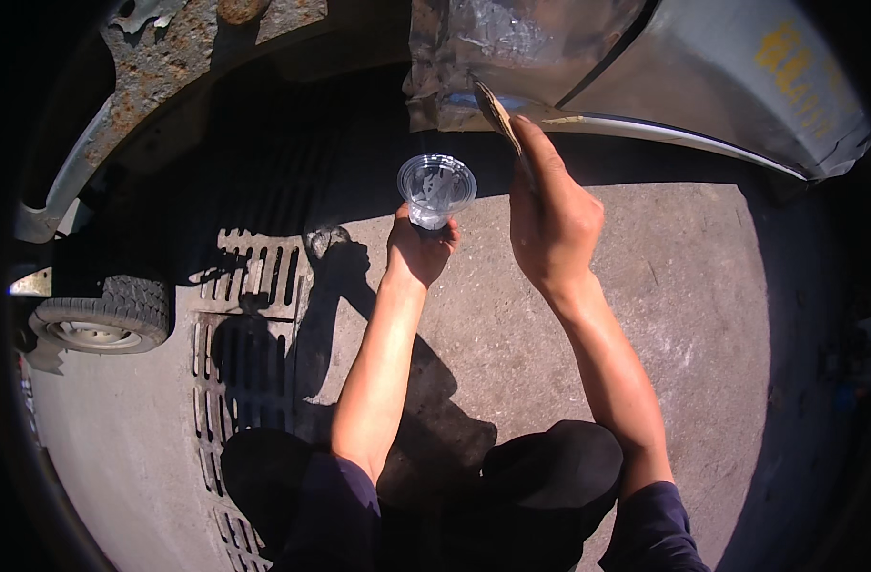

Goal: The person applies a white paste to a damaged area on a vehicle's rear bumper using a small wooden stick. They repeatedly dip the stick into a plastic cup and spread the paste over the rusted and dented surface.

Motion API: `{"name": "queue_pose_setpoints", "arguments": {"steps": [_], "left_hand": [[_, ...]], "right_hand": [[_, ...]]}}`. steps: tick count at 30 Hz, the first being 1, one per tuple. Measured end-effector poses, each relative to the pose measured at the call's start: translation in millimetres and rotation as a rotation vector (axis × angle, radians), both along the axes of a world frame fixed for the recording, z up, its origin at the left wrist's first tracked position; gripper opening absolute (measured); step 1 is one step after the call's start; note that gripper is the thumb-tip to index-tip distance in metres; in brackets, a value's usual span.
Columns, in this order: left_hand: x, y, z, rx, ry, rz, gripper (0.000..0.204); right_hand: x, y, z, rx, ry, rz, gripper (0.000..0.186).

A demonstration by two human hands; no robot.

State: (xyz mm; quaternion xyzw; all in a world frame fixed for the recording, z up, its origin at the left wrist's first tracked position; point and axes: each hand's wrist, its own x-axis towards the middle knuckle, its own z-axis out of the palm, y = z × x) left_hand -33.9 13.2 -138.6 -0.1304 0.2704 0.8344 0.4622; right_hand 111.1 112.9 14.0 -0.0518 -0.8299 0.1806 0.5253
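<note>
My left hand (424, 246) is closed round the lower part of a clear plastic cup (437, 186), held upright with its wide round rim facing up. Something pale or clear shows inside, but I cannot make out what it is. Raised to the right of the cup, my right hand (557, 214) grips a thin, flat, tan tool that looks like a paintbrush (497, 112), seen nearly edge-on. Its far end points up and left, at or very near a shiny, silver-grey, wrinkled covering (502, 38) on the lower vehicle body. Whether the tip touches the covering I cannot tell.
A grey body panel (731, 76) with yellow marks hangs over the far right. Rusty metal (169, 86) arches at the upper left, above a wheel with a tyre (107, 313). A slotted drain grate (250, 367) runs along the concrete floor (683, 315) beside my knees.
</note>
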Motion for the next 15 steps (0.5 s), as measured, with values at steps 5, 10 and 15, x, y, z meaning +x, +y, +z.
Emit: {"name": "queue_pose_setpoints", "arguments": {"steps": [5, 10, 15], "left_hand": [[4.5, -2.1, 2.1, -0.007, -0.006, 0.025, 0.054], [7.0, -3.2, 7.8, -0.062, -0.004, 0.063, 0.056], [8.8, -1.6, 8.4, -0.015, 0.014, 0.017, 0.057]], "right_hand": [[-5.4, 0.9, 2.7, -0.079, -0.032, -0.015, 0.04], [1.6, 1.3, -0.6, -0.059, 0.047, -0.033, 0.04], [-5.5, -5.3, 13.2, -0.086, -0.03, 0.019, 0.038]]}}
